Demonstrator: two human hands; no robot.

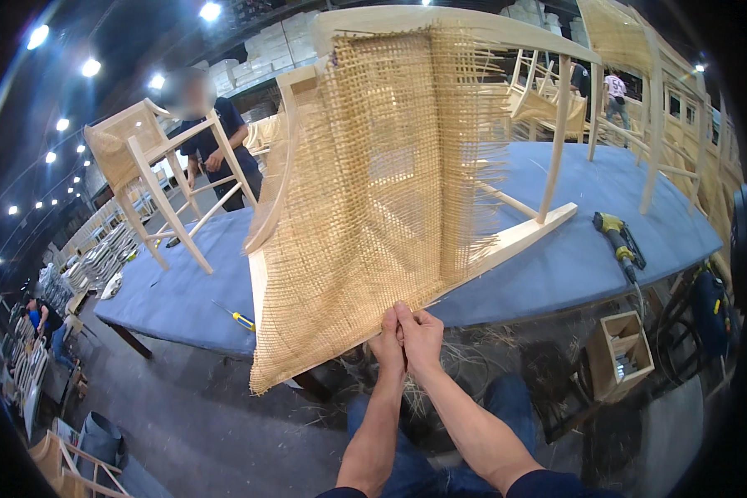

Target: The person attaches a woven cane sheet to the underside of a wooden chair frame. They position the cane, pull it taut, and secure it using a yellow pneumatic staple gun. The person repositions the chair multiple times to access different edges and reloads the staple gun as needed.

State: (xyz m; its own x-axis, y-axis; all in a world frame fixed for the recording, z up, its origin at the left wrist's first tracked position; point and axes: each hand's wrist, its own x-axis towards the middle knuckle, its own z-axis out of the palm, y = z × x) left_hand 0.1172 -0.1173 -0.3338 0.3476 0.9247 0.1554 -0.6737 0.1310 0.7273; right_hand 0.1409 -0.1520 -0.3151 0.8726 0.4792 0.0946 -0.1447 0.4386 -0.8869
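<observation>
A chair frame (pixel 519 242) of pale wood lies tipped on the blue-topped table (pixel 515 296). Woven cane webbing (pixel 373 249) drapes over its near side, with loose strands fraying along the right edge and top. My left hand (pixel 386 347) and my right hand (pixel 423 340) are side by side at the webbing's lower edge, just off the table's front. Both are closed, thumbs on top, pinching that edge. The fingertips beneath are partly hidden.
A yellow-and-black power stapler (pixel 618 241) with a hose lies at the table's right. A yellow-handled screwdriver (pixel 242 320) lies left. Another chair (pixel 174 183) stands at the far left, near a co-worker (pixel 224 141). A wooden box (pixel 620 357) stands below the right edge.
</observation>
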